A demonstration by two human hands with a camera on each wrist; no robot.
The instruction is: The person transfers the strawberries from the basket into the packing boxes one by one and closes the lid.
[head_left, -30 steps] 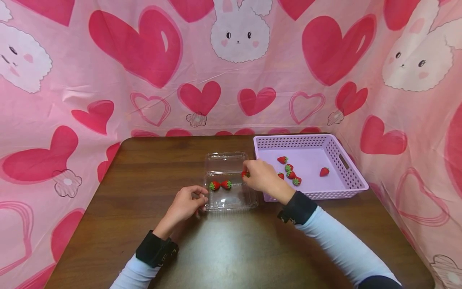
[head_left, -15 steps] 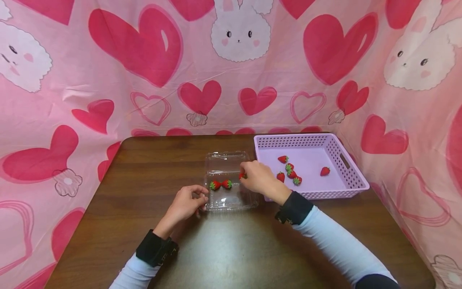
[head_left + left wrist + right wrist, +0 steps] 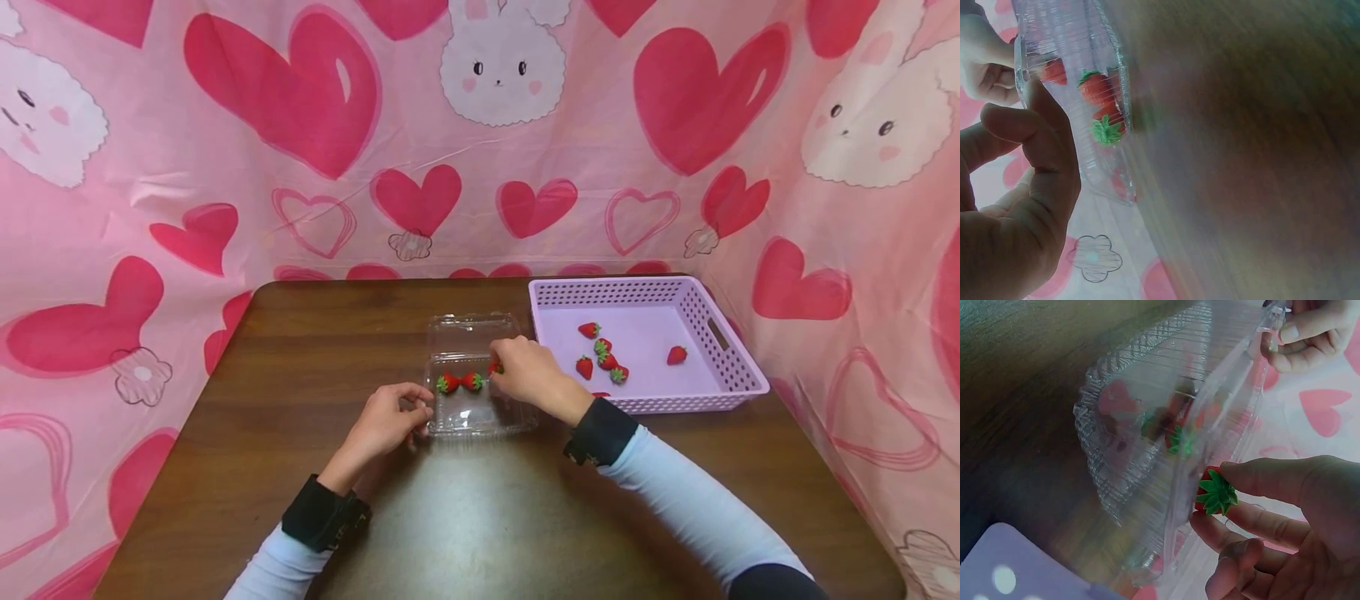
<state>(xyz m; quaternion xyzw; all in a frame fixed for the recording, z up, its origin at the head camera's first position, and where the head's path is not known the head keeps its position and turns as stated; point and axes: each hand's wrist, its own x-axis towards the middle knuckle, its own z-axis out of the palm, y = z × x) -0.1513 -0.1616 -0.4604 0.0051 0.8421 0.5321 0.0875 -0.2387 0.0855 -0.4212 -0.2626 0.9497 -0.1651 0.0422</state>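
A clear plastic clamshell box (image 3: pixel 480 417) lies with its lid folded back on the table. Two strawberries (image 3: pixel 459 382) sit tip to tip inside its base. My left hand (image 3: pixel 390 423) pinches the box's left rim, with the thumb and index finger bent at the edge in the left wrist view. Between the thumb and fingers of my right hand (image 3: pixel 528 373) is another strawberry (image 3: pixel 1215 492), its green leaves facing the right wrist camera. That hand hovers at the right side of the box base, and from the head it hides most of this strawberry.
To the right, a lilac perforated basket (image 3: pixel 720 404) holds several more strawberries (image 3: pixel 606 358), mostly on its left side. It stands close to the box and near the back edge of the brown table (image 3: pixel 337 333). A pink heart-patterned cloth (image 3: pixel 315 208) hangs behind.
My right hand has moved a little left over the box, carrying the strawberry. More of the strawberries at the basket's left side now show. My left hand keeps its place.
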